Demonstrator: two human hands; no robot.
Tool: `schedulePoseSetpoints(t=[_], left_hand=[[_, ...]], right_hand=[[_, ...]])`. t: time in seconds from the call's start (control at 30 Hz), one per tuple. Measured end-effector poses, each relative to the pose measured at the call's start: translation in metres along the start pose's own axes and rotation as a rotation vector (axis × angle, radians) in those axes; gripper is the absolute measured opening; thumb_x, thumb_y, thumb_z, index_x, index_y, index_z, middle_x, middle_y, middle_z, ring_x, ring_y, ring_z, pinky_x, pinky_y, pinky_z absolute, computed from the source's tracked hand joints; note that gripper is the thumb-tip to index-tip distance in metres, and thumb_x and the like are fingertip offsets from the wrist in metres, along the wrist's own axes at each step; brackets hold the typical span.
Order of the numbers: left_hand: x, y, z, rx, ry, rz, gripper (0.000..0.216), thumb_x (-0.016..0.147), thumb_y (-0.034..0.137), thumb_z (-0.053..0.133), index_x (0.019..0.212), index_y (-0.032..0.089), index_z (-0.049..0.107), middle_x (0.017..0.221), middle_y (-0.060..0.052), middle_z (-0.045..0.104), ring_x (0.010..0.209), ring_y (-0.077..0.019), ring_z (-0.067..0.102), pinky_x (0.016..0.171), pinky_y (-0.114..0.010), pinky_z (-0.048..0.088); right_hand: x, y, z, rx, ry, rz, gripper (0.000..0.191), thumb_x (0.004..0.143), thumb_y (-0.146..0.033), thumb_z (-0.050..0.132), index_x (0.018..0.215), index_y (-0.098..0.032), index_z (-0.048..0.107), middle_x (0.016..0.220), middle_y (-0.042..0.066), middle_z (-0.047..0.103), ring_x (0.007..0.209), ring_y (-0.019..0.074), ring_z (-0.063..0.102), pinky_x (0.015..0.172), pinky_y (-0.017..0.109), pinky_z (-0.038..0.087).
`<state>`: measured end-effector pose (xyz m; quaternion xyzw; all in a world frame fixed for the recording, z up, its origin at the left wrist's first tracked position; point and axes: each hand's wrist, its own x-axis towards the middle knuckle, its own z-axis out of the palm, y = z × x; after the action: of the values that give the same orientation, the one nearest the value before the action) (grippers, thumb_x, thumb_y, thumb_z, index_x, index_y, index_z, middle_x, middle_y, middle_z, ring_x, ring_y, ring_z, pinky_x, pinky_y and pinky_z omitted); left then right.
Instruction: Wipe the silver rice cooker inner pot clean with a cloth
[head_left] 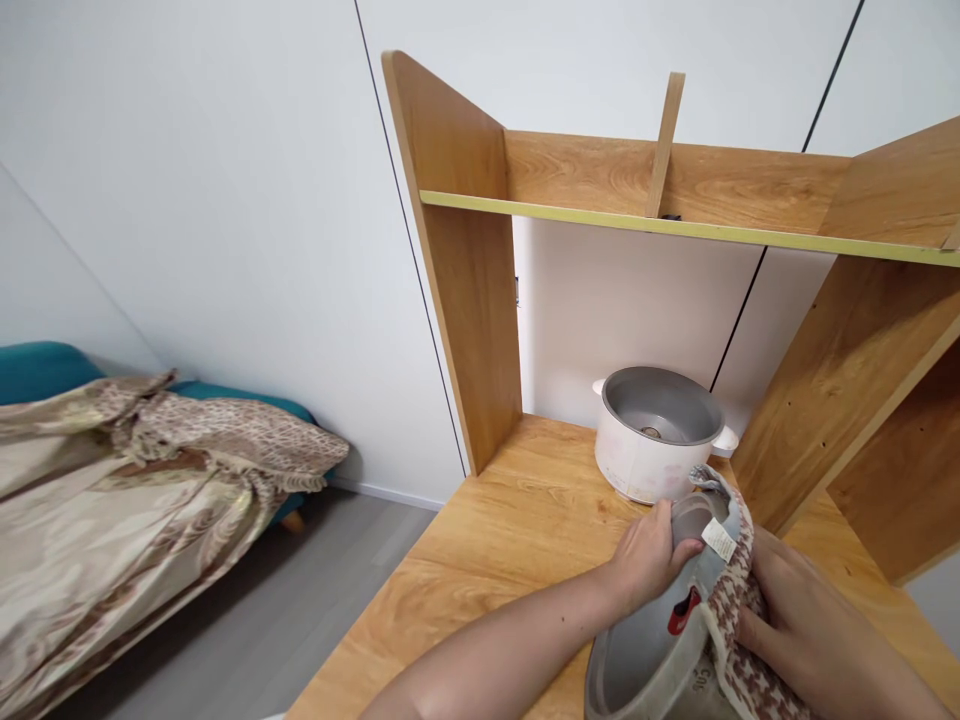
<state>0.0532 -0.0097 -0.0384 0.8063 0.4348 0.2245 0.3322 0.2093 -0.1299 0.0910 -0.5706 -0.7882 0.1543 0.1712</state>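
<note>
One grey metal pot [645,650], tilted, half-wrapped in brown-white patterned cloth [739,620].

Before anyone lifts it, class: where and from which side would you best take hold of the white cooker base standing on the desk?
Probably by the two small side handles of the white cooker base, one hand from each side. It stands upright and open-topped, lugs jutting out at the rim; its rounded wall gives less purchase.

You've got the wooden desk [517,520] bearing a white cooker base [651,440]; the grey pot's [645,650] contact seems hidden.
</note>
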Motion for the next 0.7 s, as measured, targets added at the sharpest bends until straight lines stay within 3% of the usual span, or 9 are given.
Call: schedulePoseSetpoints(t=[0.3, 0.47, 0.6, 0.7], left_hand=[[0.002, -0.002, 0.003, 0.015, -0.015, 0.000, 0.051, 0.094, 0.057, 0.056, 0.130, 0.021, 0.051, 0.133, -0.017, 0.069, 0.117, -0.0366, 0.068, 0.100, -0.049, 0.054], [0.000, 0.002, 0.002, 0.035, -0.001, -0.017, 0.043, 0.094, 0.049, 0.056, 0.125, 0.019, 0.054, 0.128, -0.018, 0.071, 0.115, -0.0391, 0.069, 0.096, -0.051, 0.055], [-0.002, 0.006, 0.000, 0.049, 0.026, -0.008, 0.040, 0.095, 0.050, 0.054, 0.122, 0.021, 0.055, 0.126, -0.017, 0.071, 0.113, -0.0391, 0.070, 0.094, -0.052, 0.056], [-0.004, 0.009, -0.003, 0.059, 0.023, -0.015, 0.039, 0.097, 0.049, 0.055, 0.121, 0.018, 0.056, 0.124, -0.019, 0.072, 0.112, -0.0393, 0.070, 0.094, -0.052, 0.056]], right_hand=[[-0.005, -0.007, 0.006, -0.147, 0.117, -0.069, 0.054, 0.092, -0.036, 0.053, 0.141, -0.015, 0.058, 0.143, 0.020, 0.064, 0.136, 0.0329, 0.058, 0.110, 0.050, 0.049], [-0.005, -0.011, 0.010, -0.284, 0.275, -0.222, 0.051, 0.089, -0.034, 0.056, 0.136, -0.014, 0.059, 0.131, 0.024, 0.070, 0.119, 0.0336, 0.069, 0.094, 0.049, 0.061], [-0.010, -0.011, 0.020, -0.432, 0.411, -0.304, 0.073, 0.083, -0.029, 0.057, 0.151, -0.005, 0.044, 0.140, 0.029, 0.063, 0.126, 0.0388, 0.065, 0.098, 0.054, 0.060], [-0.016, -0.005, 0.033, -0.509, 0.415, -0.290, 0.090, 0.080, -0.030, 0.062, 0.160, -0.004, 0.031, 0.148, 0.030, 0.056, 0.134, 0.0440, 0.058, 0.103, 0.058, 0.056]])
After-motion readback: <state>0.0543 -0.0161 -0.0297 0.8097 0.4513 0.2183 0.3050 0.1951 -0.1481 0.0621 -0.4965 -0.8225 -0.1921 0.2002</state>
